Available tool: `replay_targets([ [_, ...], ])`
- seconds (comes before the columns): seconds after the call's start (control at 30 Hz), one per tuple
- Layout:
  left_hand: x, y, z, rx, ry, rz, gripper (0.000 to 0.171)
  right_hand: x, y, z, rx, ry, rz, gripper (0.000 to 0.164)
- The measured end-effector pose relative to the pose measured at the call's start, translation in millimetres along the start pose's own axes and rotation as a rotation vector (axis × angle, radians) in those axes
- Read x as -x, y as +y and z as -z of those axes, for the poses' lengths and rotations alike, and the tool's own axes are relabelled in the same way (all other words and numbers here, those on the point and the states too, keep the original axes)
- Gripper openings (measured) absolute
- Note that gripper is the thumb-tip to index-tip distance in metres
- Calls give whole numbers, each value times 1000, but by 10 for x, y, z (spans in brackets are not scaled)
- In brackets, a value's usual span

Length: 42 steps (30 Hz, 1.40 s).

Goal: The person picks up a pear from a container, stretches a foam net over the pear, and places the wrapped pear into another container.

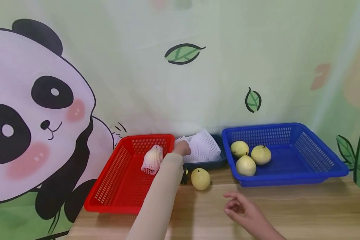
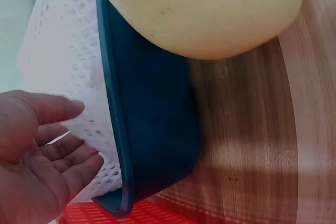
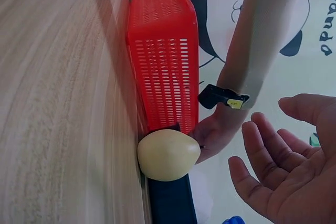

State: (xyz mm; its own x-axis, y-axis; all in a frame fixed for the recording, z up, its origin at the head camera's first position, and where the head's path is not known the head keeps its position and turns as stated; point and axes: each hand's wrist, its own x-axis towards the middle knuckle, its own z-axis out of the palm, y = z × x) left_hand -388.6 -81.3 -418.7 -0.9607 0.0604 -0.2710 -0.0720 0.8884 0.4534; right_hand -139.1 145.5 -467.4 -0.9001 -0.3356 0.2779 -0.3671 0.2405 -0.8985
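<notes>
My left hand [image 1: 182, 148] reaches over the dark teal basket [image 2: 149, 103], its loosely bent fingers right at the white foam net sleeves [image 1: 202, 146] heaped inside. In the left wrist view a gap shows between thumb and fingers, with the netting behind them. On the wooden table in front of that basket sits a bare yellow pear [image 1: 200, 179]. My right hand [image 1: 248, 213] hovers over the table to the right of this pear, fingers loosely curled around nothing. A pear in a foam net sleeve [image 1: 153, 160] lies in the red basket [image 1: 108, 208] on the left.
At the right stands a blue basket [image 1: 288, 180] with three bare pears [image 1: 246, 165] in its left part. The teal basket stands between the red and blue ones. A cloth backdrop [image 1: 216, 83] with a panda print hangs close behind them.
</notes>
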Motion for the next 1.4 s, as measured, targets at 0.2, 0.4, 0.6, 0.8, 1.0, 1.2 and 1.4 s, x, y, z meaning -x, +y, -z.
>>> replay_targets([
  [0.2, -62, -60, -4, -47, 65, -15, 27, -2, 22, -34, 0, 1, -8, 35],
  [0.4, -11, 18, 154, -52, 91, -88, 36, -69, 19, -43, 57, 56, 63, 32],
  [0.6, -260, -12, 359, -33, 100, -178, 34, -148, 38, -14, 68, 68, 85, 31],
  [0.8, -172, -18, 652, 87, 126, -232, 30, -240, -1, 6, 81, 100, 134, 32],
  [1.0, 496, 131, 840, 294, 208, -264, 34, -314, -114, 28, 83, 122, 101, 31],
  [1.2, 1036, 146, 746, 398, 357, -350, 35, -469, -340, 60, 69, 215, 149, 30],
  [1.4, 1429, 166, 486, 418, 472, -386, 30, -696, -683, 57, 29, 221, 192, 29],
])
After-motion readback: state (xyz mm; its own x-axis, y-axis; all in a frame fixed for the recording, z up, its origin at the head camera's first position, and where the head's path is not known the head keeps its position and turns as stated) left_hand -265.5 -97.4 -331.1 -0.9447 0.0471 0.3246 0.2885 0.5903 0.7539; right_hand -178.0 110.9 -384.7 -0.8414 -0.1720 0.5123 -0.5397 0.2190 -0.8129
